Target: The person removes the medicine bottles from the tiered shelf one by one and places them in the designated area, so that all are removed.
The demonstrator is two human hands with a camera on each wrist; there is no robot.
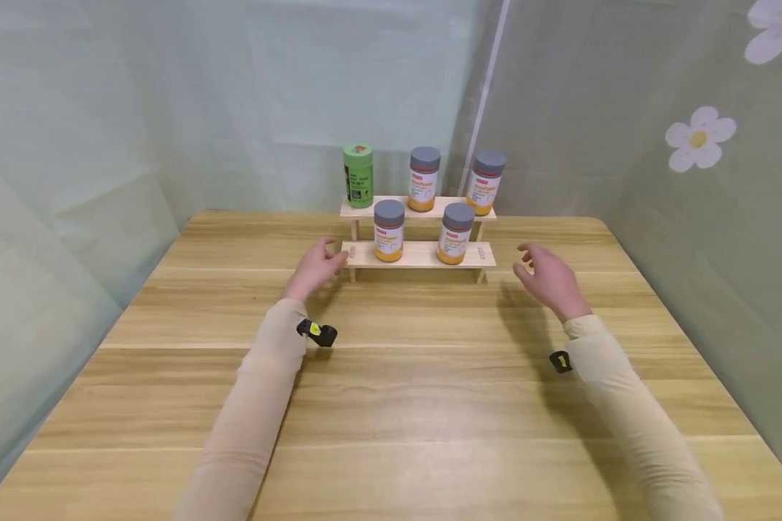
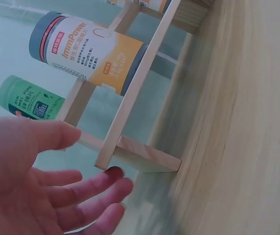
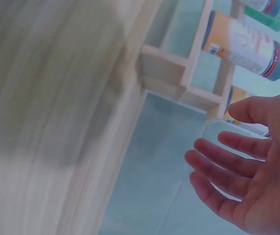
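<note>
The left hand (image 1: 314, 268) hovers low over the worktop (image 1: 391, 405), just beside the left end of a small two-step wooden rack (image 1: 419, 253). Its fingers (image 2: 88, 188) are loose and spread, gripping nothing; the fingertips sit near the end of the lower step, and whether they touch it cannot be told.

The rack stands at the far middle of the worktop and carries five containers in all. On the upper, farther step there are three: one green canister (image 1: 358, 174) at the left end, then a grey-capped bottle (image 1: 423, 179) with a white and orange label in the middle, and a second bottle of the same kind (image 1: 485, 182) at the right end, leaning slightly. On the lower, nearer step there are two more of those bottles: one left of centre (image 1: 388, 230), the closest container to the left hand, and one right of centre (image 1: 455, 233). That makes four grey-capped bottles and one green canister.

The right hand (image 1: 547, 278) is held in the air off the right end of the rack, clear of it, with the palm turned inward. Its fingers (image 3: 233, 161) are relaxed, slightly bent and apart, holding nothing.

Both arms wear beige sleeves, and each wrist carries one small black camera.
</note>
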